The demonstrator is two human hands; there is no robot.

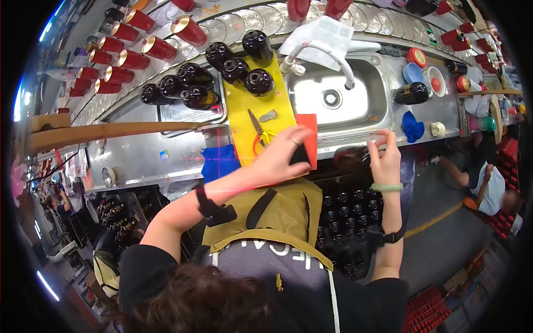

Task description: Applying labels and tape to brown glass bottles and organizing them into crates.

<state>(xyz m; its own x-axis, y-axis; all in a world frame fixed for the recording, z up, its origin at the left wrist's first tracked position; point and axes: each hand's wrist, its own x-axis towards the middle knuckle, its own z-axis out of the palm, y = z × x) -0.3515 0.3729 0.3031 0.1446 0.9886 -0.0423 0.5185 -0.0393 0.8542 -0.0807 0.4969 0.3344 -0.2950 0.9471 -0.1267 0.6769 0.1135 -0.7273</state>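
Note:
My left hand (286, 152) is above the front edge of the counter, thumb and fingers apart around a black patch (300, 157) that lies against a red sheet (307, 125). Whether it touches the patch I cannot tell. My right hand (387, 162) is in front of the sink with curled fingers. At its fingertips is a dark glass bottle (351, 159), tilted onto its side and blurred, just off the sink's front edge. Left of my left hand, scissors (259, 132) with yellow and red handles rest on a yellow mat (239, 116), beside a small grey piece (268, 116).
Several dark bottles (259, 82) stand on the mat and in a metal tray (217, 115). A faucet (333, 49) arches over the steel sink (377, 100). Blue cloths (220, 162) (412, 126) lie on either side. A wooden bar (111, 135) juts in at left.

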